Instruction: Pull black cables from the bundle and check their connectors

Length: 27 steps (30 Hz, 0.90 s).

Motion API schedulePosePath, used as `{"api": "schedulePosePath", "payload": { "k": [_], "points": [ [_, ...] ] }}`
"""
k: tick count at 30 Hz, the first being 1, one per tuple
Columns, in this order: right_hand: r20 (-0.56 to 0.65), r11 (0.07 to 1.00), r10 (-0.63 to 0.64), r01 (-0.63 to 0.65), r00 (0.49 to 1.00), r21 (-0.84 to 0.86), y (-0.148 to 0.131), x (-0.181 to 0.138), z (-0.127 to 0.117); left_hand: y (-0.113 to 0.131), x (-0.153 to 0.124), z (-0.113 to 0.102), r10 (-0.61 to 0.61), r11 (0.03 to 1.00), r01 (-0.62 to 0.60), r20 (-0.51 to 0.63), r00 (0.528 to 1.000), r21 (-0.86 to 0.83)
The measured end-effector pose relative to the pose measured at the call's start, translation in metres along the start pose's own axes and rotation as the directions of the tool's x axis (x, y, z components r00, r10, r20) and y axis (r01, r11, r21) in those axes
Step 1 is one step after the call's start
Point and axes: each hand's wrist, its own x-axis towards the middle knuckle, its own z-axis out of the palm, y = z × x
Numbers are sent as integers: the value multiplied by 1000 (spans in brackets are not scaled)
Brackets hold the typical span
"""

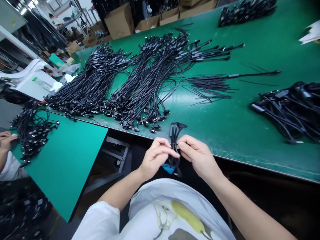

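Note:
A folded bundle of black cable (174, 132) is held upright between both hands, over the near edge of the green table (207, 130). My left hand (156, 156) grips the bundle from the left, its fingers lying across the middle. From the right, my right hand (196, 154) pinches at the bundle's middle; a thin dark tie seems to be there, though the fingertips partly hide it. Beyond my hands lie two large heaps of loose black cables (147, 80) with connectors at their ends. A bunch of thin black ties (210, 83) lies to their right.
Coiled cable bundles are piled at the right (292, 110) and far back (247, 11). Cardboard boxes (120, 21) stand behind the table. On the left, another person's hand (6, 140) is beside cables (35, 133) on a lower green board (72, 150).

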Motion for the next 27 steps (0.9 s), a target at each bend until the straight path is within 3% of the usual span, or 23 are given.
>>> {"api": "schedulePosePath", "payload": {
  "k": [2, 4, 6, 8, 11, 13, 15, 17, 19, 21, 24, 27],
  "points": [
    [-78, 963, -199, 181, 977, -200, 5, -2, 5, -8, -2, 8, -186, 952, 166, -55, 981, -257],
    [-65, 910, -309, 275, 949, -310, 11, -4, 10, -15, -3, 16, -307, 870, 288, 17, 952, -402],
    [-37, 929, -242, 220, 970, -296, 17, -6, 12, -19, -5, 22, -308, 858, 308, 67, 949, -411],
    [30, 985, -21, 26, 999, -170, 22, -7, 8, -20, -5, 26, -254, 901, 252, 41, 966, -352],
    [214, 964, 266, -263, 940, -44, 22, -4, -8, -19, 0, 24, -226, 929, 208, -22, 974, -304],
    [114, 964, 238, -221, 965, -146, 15, 1, -20, -19, 7, 21, -275, 911, 232, -83, 958, -340],
    [-83, 963, 51, -71, 995, -260, 6, 8, -26, -18, 13, 21, -341, 889, 290, -89, 936, -355],
    [-114, 963, -44, 11, 992, -271, -1, 15, -26, -16, 16, 23, -392, 873, 366, -18, 920, -324],
    [-26, 974, 28, -33, 999, -226, -4, 21, -20, -13, 16, 26, -426, 835, 425, 77, 901, -349],
    [16, 975, 123, -118, 992, -187, -4, 25, -15, -9, 15, 28, -468, 721, 499, 194, 862, -480],
    [24, 980, 167, -164, 986, -115, 0, 27, -12, -7, 12, 27, -489, 469, 604, 381, 785, -644],
    [49, 977, 204, -200, 978, -77, 2, 24, -12, -13, 8, 28, -489, 373, 637, 440, 753, -675]
  ]
}}
